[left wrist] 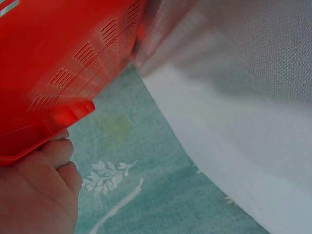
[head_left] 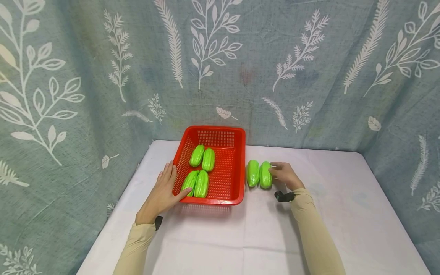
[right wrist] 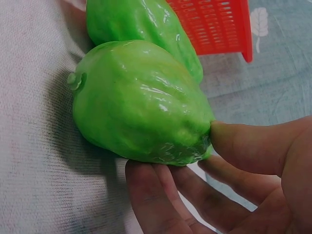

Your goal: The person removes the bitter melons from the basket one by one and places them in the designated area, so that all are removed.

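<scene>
Right hand [head_left: 284, 175], fingers loosely spread, touches outer green vegetable [head_left: 265, 176] on table [head_left: 343, 198]; second vegetable [head_left: 253, 173] lies between it and red basket [head_left: 240, 164]. Left hand [head_left: 160, 195], fingers straight, rests on basket rim. Four more vegetables [head_left: 208, 160] inside.

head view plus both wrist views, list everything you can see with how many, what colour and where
Plastic basket: 1, red, on the table left of centre
Papaya-like fruits in the basket: 4, bright green, along its left side, two far and two near
Papaya-like fruits outside: 2, bright green, side by side right of the basket
Table: 1, white surface, under the basket
Leaf-print drapes: number of pieces unclear, grey-green with white leaves, behind and at both sides
Wrist devices: 2, black, one per wrist
Sleeves: 2, beige, one per arm
Left grip: 1, bare hand, at the basket's near-left rim
Right grip: 1, bare hand, holding the outer loose fruit
</scene>
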{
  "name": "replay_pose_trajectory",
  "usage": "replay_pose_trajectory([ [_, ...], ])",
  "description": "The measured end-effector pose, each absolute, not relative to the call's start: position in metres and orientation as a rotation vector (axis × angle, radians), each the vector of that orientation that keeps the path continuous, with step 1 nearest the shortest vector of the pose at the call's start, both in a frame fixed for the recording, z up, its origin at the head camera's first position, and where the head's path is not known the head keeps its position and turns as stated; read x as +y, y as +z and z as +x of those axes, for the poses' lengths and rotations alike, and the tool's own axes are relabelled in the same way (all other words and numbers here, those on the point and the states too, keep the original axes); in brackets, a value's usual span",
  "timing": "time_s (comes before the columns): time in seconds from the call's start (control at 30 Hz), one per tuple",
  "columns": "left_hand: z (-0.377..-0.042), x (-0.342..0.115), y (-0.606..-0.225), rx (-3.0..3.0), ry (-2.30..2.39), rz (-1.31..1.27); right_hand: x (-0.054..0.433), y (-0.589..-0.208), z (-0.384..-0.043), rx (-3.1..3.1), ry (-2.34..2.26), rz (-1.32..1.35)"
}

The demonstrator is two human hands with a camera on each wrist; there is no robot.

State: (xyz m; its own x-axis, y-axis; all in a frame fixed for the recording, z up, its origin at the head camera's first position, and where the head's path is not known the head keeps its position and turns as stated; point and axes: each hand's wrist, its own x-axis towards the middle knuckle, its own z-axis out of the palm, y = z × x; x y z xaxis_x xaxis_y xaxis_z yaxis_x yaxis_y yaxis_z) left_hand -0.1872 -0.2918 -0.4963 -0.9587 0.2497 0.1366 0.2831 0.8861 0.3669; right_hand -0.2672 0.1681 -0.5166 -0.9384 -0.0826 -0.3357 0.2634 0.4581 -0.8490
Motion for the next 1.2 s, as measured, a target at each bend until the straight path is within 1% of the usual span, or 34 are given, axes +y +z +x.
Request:
replay_pose_trajectory([
  [0.9,-0.1853,-0.2907,-0.4945,-2.975,-0.578,-0.401,0.1704,-0.5152,-0.2658,2.320,-1.521,0.178],
  [1.2,-0.1859,-0.2908,-0.4948,-2.973,-0.585,-0.403,0.1731,-0.5091,-0.2639,2.364,-1.466,0.185],
])
